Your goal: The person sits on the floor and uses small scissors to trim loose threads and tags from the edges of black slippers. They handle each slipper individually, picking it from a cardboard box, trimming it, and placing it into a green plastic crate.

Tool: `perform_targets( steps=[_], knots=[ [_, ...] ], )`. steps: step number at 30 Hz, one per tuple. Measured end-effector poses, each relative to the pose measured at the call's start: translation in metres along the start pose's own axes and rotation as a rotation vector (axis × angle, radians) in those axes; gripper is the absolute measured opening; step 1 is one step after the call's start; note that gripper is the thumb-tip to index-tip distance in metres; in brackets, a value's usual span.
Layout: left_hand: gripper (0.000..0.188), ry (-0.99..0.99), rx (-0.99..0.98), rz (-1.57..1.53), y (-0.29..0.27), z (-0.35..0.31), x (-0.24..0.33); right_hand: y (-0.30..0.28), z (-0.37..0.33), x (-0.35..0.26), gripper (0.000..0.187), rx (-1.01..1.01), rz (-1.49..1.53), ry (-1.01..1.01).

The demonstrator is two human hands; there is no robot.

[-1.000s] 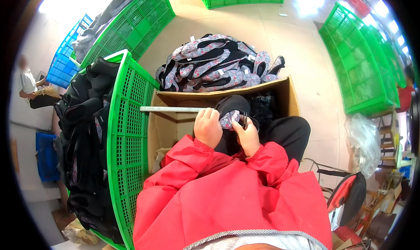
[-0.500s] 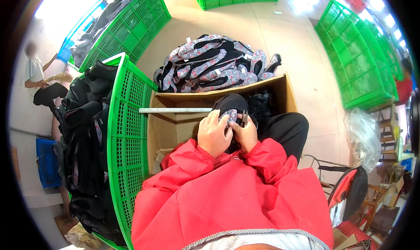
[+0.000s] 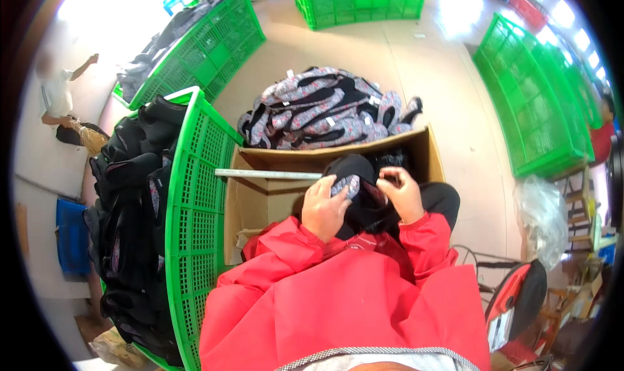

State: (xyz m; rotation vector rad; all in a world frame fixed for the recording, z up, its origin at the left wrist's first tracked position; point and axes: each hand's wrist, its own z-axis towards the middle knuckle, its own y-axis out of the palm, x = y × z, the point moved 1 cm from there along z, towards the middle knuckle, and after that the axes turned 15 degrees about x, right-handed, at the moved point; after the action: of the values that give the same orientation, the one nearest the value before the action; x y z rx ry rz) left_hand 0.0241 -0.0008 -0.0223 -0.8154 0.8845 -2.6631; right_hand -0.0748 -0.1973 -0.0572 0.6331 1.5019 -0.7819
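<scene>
My left hand (image 3: 325, 208) is closed on a black fabric slipper (image 3: 354, 166), whose grey floral part shows at the fingertips. Just to its right, my right hand (image 3: 403, 199) is raised with thumb and fingers pinched together; what they hold, if anything, is too small to make out. The slipper sits over an open cardboard box (image 3: 247, 199) in front of me. A pale rod (image 3: 268, 174) runs across the box toward the slipper. Beyond the box lies a heap of grey floral slippers (image 3: 325, 114) with black openings and small white tags.
On my left, a green crate (image 3: 195, 241) is heaped with black slippers (image 3: 130, 195). More green crates stand at far left (image 3: 214, 46), far ahead (image 3: 357, 0) and right (image 3: 533, 104). A clear plastic bag (image 3: 541, 218) hangs at the right. Another person (image 3: 58, 91) is at far left.
My right hand has moved right, away from the slipper, and the dark snips it held no longer show. My left hand keeps the slipper. The view has tilted slightly.
</scene>
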Motion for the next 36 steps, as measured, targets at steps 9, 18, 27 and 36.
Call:
perform_targets(
  steps=[9,18,27,36],
  knots=[
    [0.032,0.016,0.067,-0.032,0.005,-0.001,-0.006,0.026,-0.007,0.018,0.028,-0.041,-0.312,-0.106],
    [0.031,0.005,0.088,0.032,0.030,0.006,-0.024,0.035,-0.019,0.028,0.021,-0.157,-0.093,-0.081],
    [0.008,0.102,0.046,0.137,0.055,0.030,-0.064,0.057,-0.025,0.014,0.020,-0.215,-0.083,-0.074],
    [0.018,0.135,-0.302,0.570,0.082,0.042,-0.084,0.075,-0.025,0.012,0.021,-0.217,-0.167,-0.050]
  ],
)
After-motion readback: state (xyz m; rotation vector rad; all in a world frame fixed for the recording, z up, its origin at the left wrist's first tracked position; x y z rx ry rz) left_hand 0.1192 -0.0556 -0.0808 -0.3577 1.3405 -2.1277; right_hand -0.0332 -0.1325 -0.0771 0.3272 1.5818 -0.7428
